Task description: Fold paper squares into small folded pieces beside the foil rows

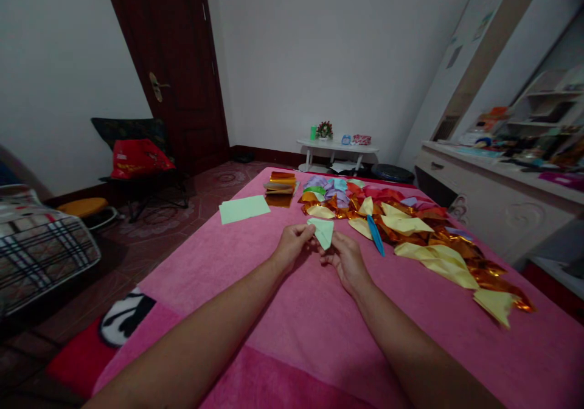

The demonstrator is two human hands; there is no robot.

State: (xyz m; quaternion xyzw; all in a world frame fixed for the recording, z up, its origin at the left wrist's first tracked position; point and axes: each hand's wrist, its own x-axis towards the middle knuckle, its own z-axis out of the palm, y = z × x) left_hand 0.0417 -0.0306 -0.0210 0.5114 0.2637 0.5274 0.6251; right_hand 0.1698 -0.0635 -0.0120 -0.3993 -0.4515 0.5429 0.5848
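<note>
Both hands hold a small piece of pale green folded paper (323,232) above the pink cloth. My left hand (294,246) pinches its left edge between thumb and fingers. On the other side my right hand (345,257) grips the right edge, its fingers curled under the paper. A stack of flat pale green sheets (245,209) lies beyond my left hand. Beside that stack sits a pile of gold foil sheets (280,185). Just past my right hand rests a blue pointed object (376,235) whose kind I cannot make out.
Crumpled pale yellow paper pieces (435,262) and shiny orange foil (490,272) spread over the right side of the pink-covered table (201,263). A white side table (337,146) stands by the wall. A dresser (497,184) is at right; a chair with a red bag (139,158) is at left.
</note>
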